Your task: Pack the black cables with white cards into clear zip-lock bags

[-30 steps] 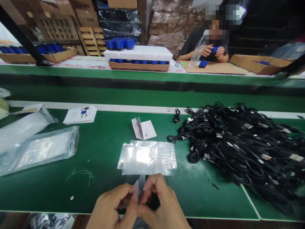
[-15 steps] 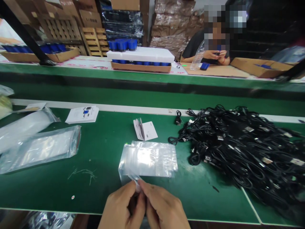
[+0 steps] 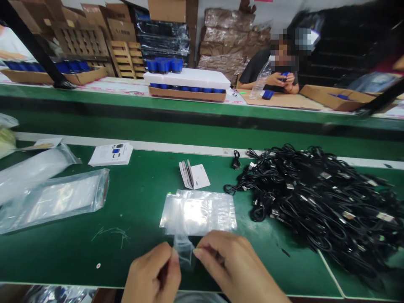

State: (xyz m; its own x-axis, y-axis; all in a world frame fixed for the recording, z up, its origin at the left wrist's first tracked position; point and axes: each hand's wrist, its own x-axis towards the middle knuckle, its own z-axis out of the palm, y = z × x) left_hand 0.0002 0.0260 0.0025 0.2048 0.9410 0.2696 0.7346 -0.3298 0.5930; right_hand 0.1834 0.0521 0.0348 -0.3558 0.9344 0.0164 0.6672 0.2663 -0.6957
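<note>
A small transparent plastic bag (image 3: 184, 250) hangs between my hands, pinched at its top edge by my left hand (image 3: 154, 269) and my right hand (image 3: 236, 265). Its lower part is clearly visible over the green mat. Just beyond my fingers lies a stack of transparent zip bags (image 3: 198, 213) on the green workbench mat (image 3: 132, 248). The stack's lower edge nearly meets the small bag. My fingertips hide part of the small bag's upper edge.
A heap of black USB cables (image 3: 315, 198) fills the right of the bench. A folded leaflet (image 3: 193, 175), a white booklet (image 3: 110, 154) and large plastic bags (image 3: 53, 200) lie further off. Across the bench, a co-worker (image 3: 268, 78) holds a blue item.
My hands have drawn apart, with the right hand moving rightward. The small bag now hangs openly between them. The view has shifted slightly.
</note>
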